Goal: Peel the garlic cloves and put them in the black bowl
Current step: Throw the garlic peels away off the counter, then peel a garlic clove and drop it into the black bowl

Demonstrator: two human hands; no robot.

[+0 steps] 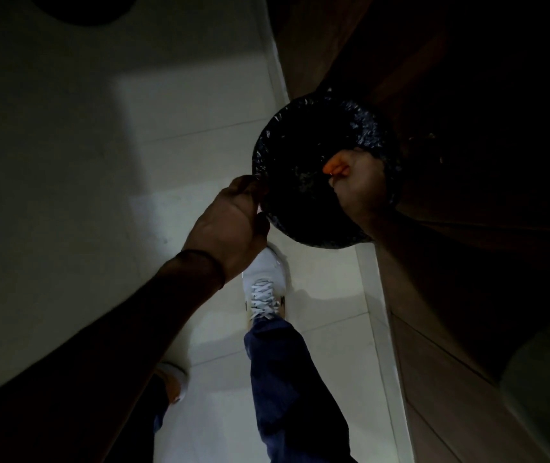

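We list: left hand [233, 218], arm stretched forward and down, grip pinching the bin liner [360, 123] at its left rim. Right hand [357, 182] over the liner's mouth, fingers curled inward; whether this grip holds garlic we cannot tell. White tiled floor [330, 332] below.

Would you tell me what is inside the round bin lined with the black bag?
Inside the bin, only black liner shows. The right hand over the opening hides part, and the bottom is too dark to read. The left hand pinches the liner's rim.
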